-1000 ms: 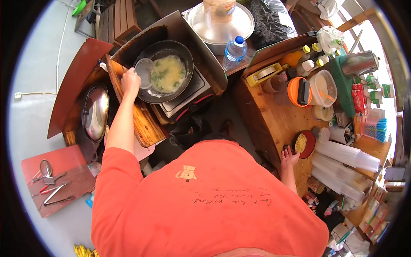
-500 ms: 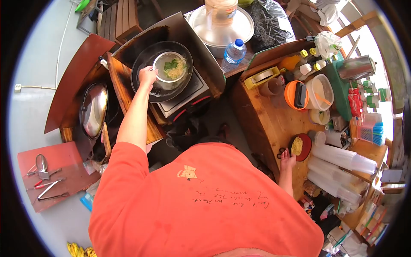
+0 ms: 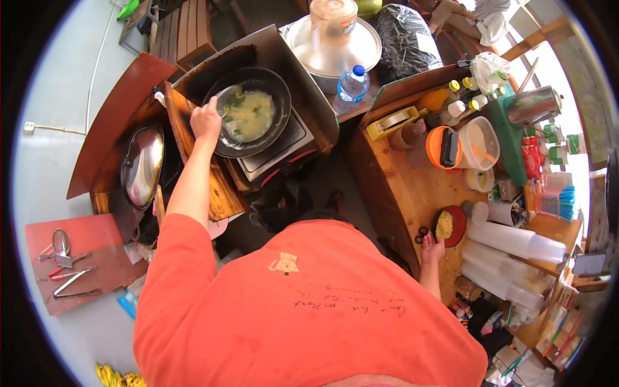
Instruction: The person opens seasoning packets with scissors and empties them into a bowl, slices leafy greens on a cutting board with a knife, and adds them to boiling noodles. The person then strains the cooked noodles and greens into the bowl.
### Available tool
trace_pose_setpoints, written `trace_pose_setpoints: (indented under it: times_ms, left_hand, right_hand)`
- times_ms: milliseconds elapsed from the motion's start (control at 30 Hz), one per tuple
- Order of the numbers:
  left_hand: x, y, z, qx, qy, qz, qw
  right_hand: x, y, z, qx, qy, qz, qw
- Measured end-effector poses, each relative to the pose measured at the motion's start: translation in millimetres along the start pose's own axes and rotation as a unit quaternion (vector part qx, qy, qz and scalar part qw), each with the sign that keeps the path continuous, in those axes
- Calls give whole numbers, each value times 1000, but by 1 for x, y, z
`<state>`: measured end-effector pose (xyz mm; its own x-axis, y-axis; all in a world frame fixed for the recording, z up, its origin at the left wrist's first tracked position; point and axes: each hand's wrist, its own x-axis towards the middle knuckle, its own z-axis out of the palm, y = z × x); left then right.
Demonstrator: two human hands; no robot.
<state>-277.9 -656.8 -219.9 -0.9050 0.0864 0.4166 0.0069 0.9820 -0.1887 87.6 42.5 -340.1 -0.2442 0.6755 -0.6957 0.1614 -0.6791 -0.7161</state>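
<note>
My left hand (image 3: 206, 120) is closed around the handle of a strainer (image 3: 227, 98), tilted at the left side of the black wok (image 3: 288, 116). Pale yellowish broth with green leaves (image 3: 248, 119) spreads in the wok, which sits on a portable stove (image 3: 280, 145). Off to the right, my right hand (image 3: 432, 247) rests at the counter's near edge, palm up with its fingers apart. It is beside a red bowl (image 3: 459, 226) of noodles (image 3: 444, 226). A pair of black ring handles (image 3: 422, 235), like those of scissors, lies by its fingertips.
A water bottle (image 3: 353, 84) stands beyond the stove, near a big lidded pot (image 3: 296, 42). The wooden counter (image 3: 406, 187) carries an orange-lidded container (image 3: 432, 145), stacked plastic cups (image 3: 503, 242) and several bottles. Left of the stove are a metal lid (image 3: 143, 168) and tongs (image 3: 74, 284).
The strainer, which held noodles and greens level above the wok, is now tipped left. Leaves and broth now spread across the wok. My left hand has moved slightly left and down; my right hand barely shifted.
</note>
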Motion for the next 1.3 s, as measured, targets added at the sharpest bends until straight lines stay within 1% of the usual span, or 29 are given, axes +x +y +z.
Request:
trace_pose_setpoints:
  times_ms: [33,67,100,167,200,267,333,367,433,500,567,600,633,667,700,733,767,867,900,933,967,1000,1033,1100,1133,1200,1233,1300]
  left_hand:
    - [3,-4,6,16,-22,-57,998]
    - [8,-7,15,-27,-27,-104,994]
    - [9,-6,24,-27,-27,-104,994]
    - [17,12,20,-135,-27,-112,984]
    - [21,18,17,-168,-55,-75,981]
    - [25,17,4,-163,-50,-89,981]
    - [23,6,6,-131,-37,-119,984]
    - [23,0,-2,-90,-86,-162,979]
    - [10,-25,17,-86,-99,-193,972]
    - [1,-24,29,-83,-113,-207,968]
    - [-7,-2,27,-165,-158,-260,938]
    - [-7,2,45,-184,-200,-265,925]
    - [-17,9,72,-201,-135,-274,931]
    - [-13,18,75,-300,-161,-337,878]
    - [-11,30,79,-393,-184,-396,809]
    - [-8,37,73,-474,-179,-402,763]
    - [-7,37,77,-475,-178,-404,761]
    - [-1,35,73,-552,-197,-406,701]
    - [0,32,68,-551,-194,-410,701]
    - [1,28,67,-577,-195,-400,684]
    - [3,25,61,-603,-195,-390,668]
    - [6,20,53,-583,-224,-385,679]
    - [10,13,47,-583,-221,-387,679]
    - [16,-1,35,-603,-200,-367,680]
    - [21,-8,22,-639,-163,-346,668]
    - [34,-27,-2,-643,-151,-314,682]
    - [43,-36,-21,-647,-143,-296,688]
    - [59,-48,-69,-639,-120,-267,712]
  right_hand:
    - [0,-1,-3,-9,4,0,1000]
    - [1,-1,-5,-19,7,-1,1000]
    - [1,-1,-8,-19,7,-1,1000]
    - [1,0,-13,-30,-10,8,999]
    - [0,0,-15,-32,-11,7,999]
    - [-11,-1,-17,-50,-51,-4,997]
    - [-23,-5,-16,-66,-61,-3,996]
    - [-28,-5,-15,-77,-69,0,995]
    - [-38,-4,-12,-87,-69,-3,994]
    - [-54,-9,-8,-111,-79,4,991]
    - [-67,-12,-3,-125,-90,-1,988]
    - [-73,-14,0,-138,-102,-7,985]
    - [-80,-18,3,-137,-101,-7,985]
    - [-86,-22,7,-145,-116,-1,983]
    - [-91,-26,11,-154,-131,4,979]
    - [-97,-29,16,-155,-131,2,979]
    - [-103,-31,21,-161,-136,-12,978]
    - [-118,-41,40,-181,-157,-33,970]
    - [-123,-44,46,-194,-168,-39,966]
    - [-129,-48,53,-196,-172,-39,965]
    - [-136,-52,59,-209,-201,-47,956]
    - [-143,-56,67,-221,-230,-56,946]
    - [-150,-60,76,-222,-233,-56,945]
    - [-164,-67,98,-259,-297,-40,918]
    - [-168,-67,107,-260,-302,-40,916]
    - [-176,-64,127,-291,-361,-48,885]
    - [-186,-65,140,-291,-367,-48,883]
    - [-209,-65,169,-331,-435,-45,836]
